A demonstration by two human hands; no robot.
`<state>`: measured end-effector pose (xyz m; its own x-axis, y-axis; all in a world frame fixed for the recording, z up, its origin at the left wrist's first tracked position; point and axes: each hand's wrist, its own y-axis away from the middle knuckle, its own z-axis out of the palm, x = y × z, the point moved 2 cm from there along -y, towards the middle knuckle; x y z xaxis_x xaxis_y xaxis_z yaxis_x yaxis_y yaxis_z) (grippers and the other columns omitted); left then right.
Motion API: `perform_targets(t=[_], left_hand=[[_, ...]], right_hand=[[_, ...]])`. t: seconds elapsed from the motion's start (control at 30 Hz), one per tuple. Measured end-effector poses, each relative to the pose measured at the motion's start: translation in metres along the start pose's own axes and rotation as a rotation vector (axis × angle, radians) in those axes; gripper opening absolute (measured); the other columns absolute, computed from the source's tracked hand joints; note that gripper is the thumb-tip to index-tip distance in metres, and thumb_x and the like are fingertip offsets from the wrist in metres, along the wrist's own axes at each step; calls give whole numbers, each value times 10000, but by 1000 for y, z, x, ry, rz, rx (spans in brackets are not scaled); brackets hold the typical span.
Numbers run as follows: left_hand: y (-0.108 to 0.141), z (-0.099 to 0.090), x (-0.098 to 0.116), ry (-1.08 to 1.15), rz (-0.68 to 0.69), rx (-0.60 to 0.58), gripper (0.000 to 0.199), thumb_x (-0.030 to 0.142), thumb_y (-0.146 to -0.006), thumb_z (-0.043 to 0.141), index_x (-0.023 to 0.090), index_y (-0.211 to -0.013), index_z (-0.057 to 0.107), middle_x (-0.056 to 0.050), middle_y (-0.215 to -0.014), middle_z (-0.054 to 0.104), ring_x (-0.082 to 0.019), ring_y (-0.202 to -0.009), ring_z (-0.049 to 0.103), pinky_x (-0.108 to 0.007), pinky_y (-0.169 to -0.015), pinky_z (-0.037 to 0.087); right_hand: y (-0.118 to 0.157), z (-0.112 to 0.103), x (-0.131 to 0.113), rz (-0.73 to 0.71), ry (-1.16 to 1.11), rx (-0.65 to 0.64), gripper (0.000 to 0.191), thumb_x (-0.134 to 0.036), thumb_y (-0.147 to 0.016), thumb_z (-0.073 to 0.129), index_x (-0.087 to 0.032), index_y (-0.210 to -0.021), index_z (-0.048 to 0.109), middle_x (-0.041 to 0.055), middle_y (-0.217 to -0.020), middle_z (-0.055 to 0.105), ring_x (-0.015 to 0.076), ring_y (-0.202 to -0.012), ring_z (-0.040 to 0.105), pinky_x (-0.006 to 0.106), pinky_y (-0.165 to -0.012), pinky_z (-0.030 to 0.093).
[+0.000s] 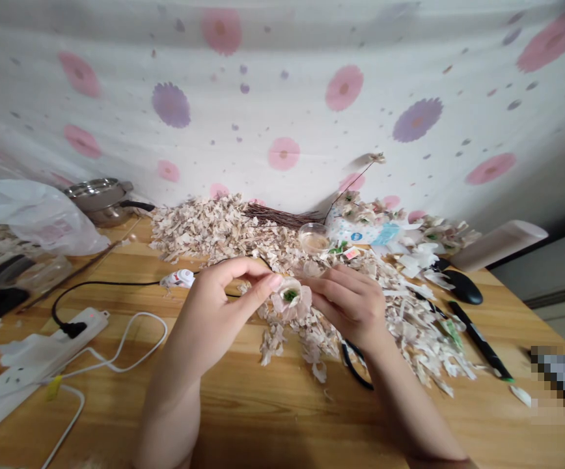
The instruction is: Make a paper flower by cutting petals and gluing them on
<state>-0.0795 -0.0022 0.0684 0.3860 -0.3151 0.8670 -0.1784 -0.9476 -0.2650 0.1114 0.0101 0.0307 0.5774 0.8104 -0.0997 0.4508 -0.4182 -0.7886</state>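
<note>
Between my two hands is an artificial flower (298, 305) with pale pinkish petals and a green centre. The thumb and forefinger of my left hand (234, 299) pinch its upper left petal edge. On the other side, my right hand (348, 301) has its fingers curled closed against the flower's right edge; its fingertips are partly hidden. Below and behind the flower, loose pale petals (273, 342) lie scattered on the wooden table. Just beyond my hands stands a small clear round dish (314, 238).
Heaped petals (199, 228) and a bundle of thin brown sticks (282, 216) lie along the curtain. Finished-looking flowers (365, 210) top a tissue pack (360, 233). At left are a power strip (33, 371) with cables and a metal pot (99, 202); at right, a black mouse (463, 287) and pen (480, 339).
</note>
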Motion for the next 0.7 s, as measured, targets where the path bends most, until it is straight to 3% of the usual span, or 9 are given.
perform_targets(t=[0.27, 0.7], left_hand=[[0, -1, 0, 33, -30, -45, 135, 315, -848, 607, 216, -765, 647, 33, -750, 641, -113, -732, 589, -183, -665, 472], [-1, 5, -5, 51, -35, 14, 126, 287, -845, 616, 218, -740, 625, 58, -724, 619, -78, -720, 558, -152, -672, 429]], right_hand=[[0, -1, 0, 25, -7, 2, 99, -188, -879, 591, -143, -821, 658, 35, -610, 621, 129, -549, 473, 237, -521, 362], [0, 1, -1, 15, 4, 26, 93, -176, -874, 594, -139, -809, 649, 21, -561, 568, 130, -533, 437, 234, -514, 330]])
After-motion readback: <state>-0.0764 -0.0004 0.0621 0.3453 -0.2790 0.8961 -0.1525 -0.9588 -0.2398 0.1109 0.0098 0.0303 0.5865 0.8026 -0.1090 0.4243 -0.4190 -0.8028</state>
